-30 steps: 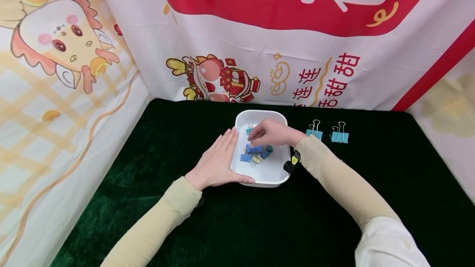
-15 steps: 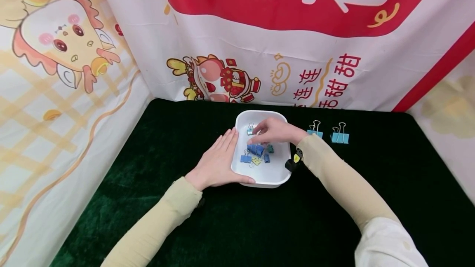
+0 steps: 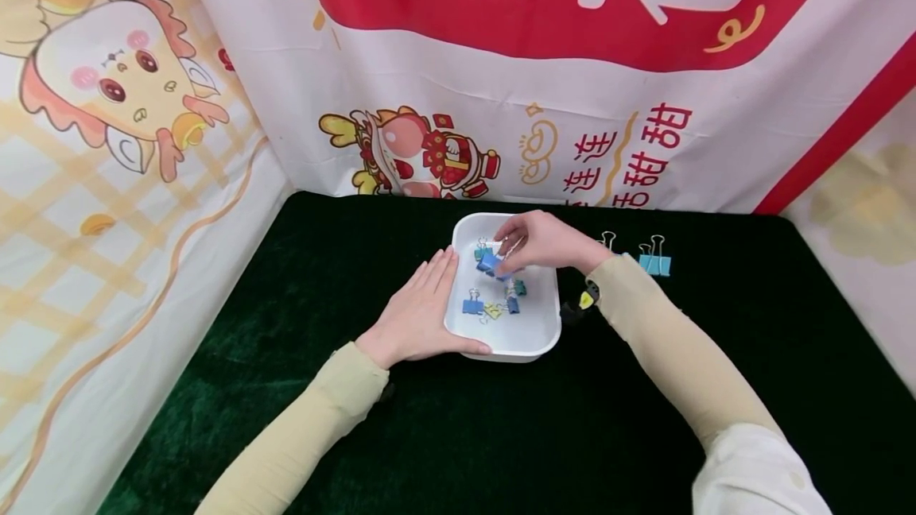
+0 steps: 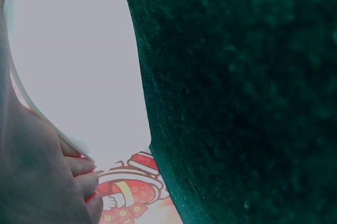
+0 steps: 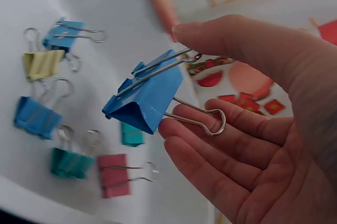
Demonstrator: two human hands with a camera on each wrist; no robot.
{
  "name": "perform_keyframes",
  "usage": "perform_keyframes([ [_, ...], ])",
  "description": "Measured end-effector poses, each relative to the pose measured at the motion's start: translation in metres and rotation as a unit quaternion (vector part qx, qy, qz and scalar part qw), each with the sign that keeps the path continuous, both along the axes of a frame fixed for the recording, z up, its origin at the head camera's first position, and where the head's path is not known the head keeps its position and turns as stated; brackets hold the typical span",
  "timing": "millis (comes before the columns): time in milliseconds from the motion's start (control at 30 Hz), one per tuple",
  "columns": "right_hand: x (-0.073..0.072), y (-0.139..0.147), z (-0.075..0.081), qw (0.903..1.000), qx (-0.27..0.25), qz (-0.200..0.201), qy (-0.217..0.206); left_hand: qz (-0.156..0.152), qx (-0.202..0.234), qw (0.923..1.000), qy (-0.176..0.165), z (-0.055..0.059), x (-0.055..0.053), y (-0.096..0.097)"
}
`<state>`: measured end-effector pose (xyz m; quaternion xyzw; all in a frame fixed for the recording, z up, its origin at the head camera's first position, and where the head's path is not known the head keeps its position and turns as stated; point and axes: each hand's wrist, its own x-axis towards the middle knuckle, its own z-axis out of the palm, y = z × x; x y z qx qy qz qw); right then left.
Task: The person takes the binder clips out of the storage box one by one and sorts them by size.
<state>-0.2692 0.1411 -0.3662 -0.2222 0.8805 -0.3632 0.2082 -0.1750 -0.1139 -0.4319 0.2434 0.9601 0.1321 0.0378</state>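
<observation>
My right hand (image 3: 547, 243) pinches a large blue binder clip (image 5: 150, 95) by its wire handles, between thumb and fingertips, up over the far half of a white plastic tub (image 3: 535, 346). My left hand (image 3: 418, 310) lies along the tub's left side, fingers straight against the wall and thumb at the near rim. Inside the tub lie smaller clips: a yellow one (image 5: 45, 65), blue ones (image 5: 36, 118), a pink one (image 5: 114, 176) and a teal one (image 5: 71, 162). Another teal clip (image 5: 131, 135) is partly hidden behind the held clip.
To the right of the tub, a large light-blue binder clip (image 3: 654, 264) stands on the dark green cloth (image 3: 343, 261). Beside it, a second one shows only its wire handles (image 3: 608, 238) behind my right wrist. A printed fabric backdrop (image 3: 401, 62) rises along the far edge.
My right hand has taken hold of the large blue binder clip and lifted it off the other clips, moving away from me and slightly right. My left hand has stayed at the tub.
</observation>
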Motion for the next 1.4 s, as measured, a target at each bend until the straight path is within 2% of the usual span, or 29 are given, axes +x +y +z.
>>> perform_keyframes([
  [133, 0.001, 0.021, 0.019, 0.9974, -0.065, -0.03, 0.002, 0.002, 0.005, 0.9999, -0.009, 0.001, 0.001, 0.0],
  [233, 0.003, 0.043, 0.03, 0.9936, -0.096, -0.058, 0.016, 0.001, 0.005, 1.0, -0.007, 0.001, 0.0, 0.0],
  [367, 0.008, 0.08, 0.04, 0.9883, -0.111, -0.1, 0.03, 0.0, -0.003, 1.0, 0.0, 0.0, 0.0, 0.0],
  [533, 0.016, 0.13, 0.044, 0.9796, -0.119, -0.158, 0.036, -0.004, 0.004, 0.9999, 0.009, -0.002, -0.001, 0.0],
  [700, 0.025, 0.175, 0.043, 0.9729, -0.066, -0.22, 0.025, -0.005, 0.006, 0.9999, 0.009, -0.003, -0.001, -0.001],
  [800, 0.03, 0.197, 0.04, 0.97, -0.038, -0.239, 0.021, -0.007, 0.006, 0.9999, 0.009, -0.002, -0.001, 0.0],
  [1067, 0.038, 0.242, 0.029, 0.9635, -0.041, -0.262, 0.037, -0.008, 0.001, 1.0, 0.003, 0.0, -0.001, 0.0],
  [1200, 0.039, 0.259, 0.021, 0.9643, -0.031, -0.26, 0.039, -0.008, 0.001, 1.0, 0.002, 0.002, -0.001, 0.0],
  [1400, 0.038, 0.284, 0.006, 0.9662, -0.037, -0.255, 0.014, -0.007, -0.002, 1.0, 0.005, 0.001, -0.001, 0.001],
])
